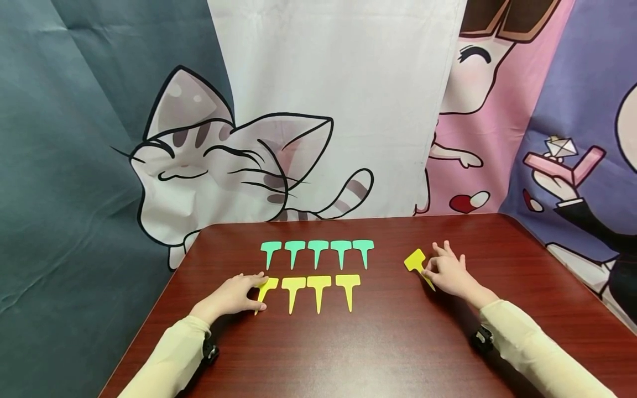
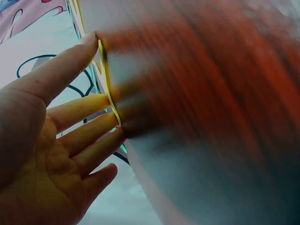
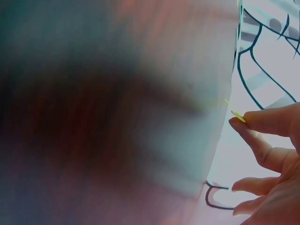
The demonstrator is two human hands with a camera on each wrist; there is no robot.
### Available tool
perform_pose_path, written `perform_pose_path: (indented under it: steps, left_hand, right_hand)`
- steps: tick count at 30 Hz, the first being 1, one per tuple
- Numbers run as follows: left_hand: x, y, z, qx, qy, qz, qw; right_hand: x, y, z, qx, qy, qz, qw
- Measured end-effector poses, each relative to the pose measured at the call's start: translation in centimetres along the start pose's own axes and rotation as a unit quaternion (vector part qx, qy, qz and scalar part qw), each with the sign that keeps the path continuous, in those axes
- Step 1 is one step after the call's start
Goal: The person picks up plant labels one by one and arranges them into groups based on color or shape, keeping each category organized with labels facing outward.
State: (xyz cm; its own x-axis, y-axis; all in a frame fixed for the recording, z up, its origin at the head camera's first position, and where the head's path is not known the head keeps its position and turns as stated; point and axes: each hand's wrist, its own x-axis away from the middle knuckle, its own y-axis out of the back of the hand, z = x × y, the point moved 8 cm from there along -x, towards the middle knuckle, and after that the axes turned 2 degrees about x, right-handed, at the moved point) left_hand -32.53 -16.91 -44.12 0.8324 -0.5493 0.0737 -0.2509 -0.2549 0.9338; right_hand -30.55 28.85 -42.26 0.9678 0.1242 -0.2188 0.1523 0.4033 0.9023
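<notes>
My right hand (image 1: 450, 272) pinches a yellow T-shaped plant label (image 1: 415, 260) by its stem, between thumb and index finger. The label leans, with its wide head up and to the left. In the right wrist view only a thin yellow sliver of this label (image 3: 238, 116) shows at the fingertips, while the other fingers are spread. My left hand (image 1: 233, 296) touches the leftmost yellow label (image 1: 269, 284) on the table. Its straight fingers rest at the head and its thumb lies by the stem. The left wrist view shows that label (image 2: 106, 77) edge-on, under the fingertips.
Several yellow labels (image 1: 319, 283) continue the row to the right of my left hand. Behind them runs a row of several green T-shaped labels (image 1: 318, 246). All lie on a dark red wooden table (image 1: 318, 354). A printed cartoon curtain (image 1: 338, 66) hangs at the table's far edge.
</notes>
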Motion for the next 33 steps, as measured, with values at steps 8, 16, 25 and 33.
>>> perform_pose_path:
  steps: [8, 16, 25, 33]
  left_hand:
    - [0.0, 0.0, 0.0, 0.006, 0.002, 0.001, 1.0]
    - [-0.1, 0.0, 0.0, 0.002, 0.001, 0.0, 1.0]
    - [-0.1, 0.0, 0.2, 0.0, 0.002, 0.0, 1.0]
    - [-0.1, 0.0, 0.2, 0.001, 0.003, 0.0, 1.0]
  right_hand:
    - [0.0, -0.7, 2.0, -0.008, 0.013, 0.01, 0.9998]
    - [0.0, -1.1, 3.7, -0.005, 0.03, 0.012, 0.9995]
    - [0.0, -1.9, 5.2, -0.004, 0.034, 0.03, 0.999]
    - [-0.1, -2.5, 6.4, 0.001, 0.024, 0.053, 0.9983]
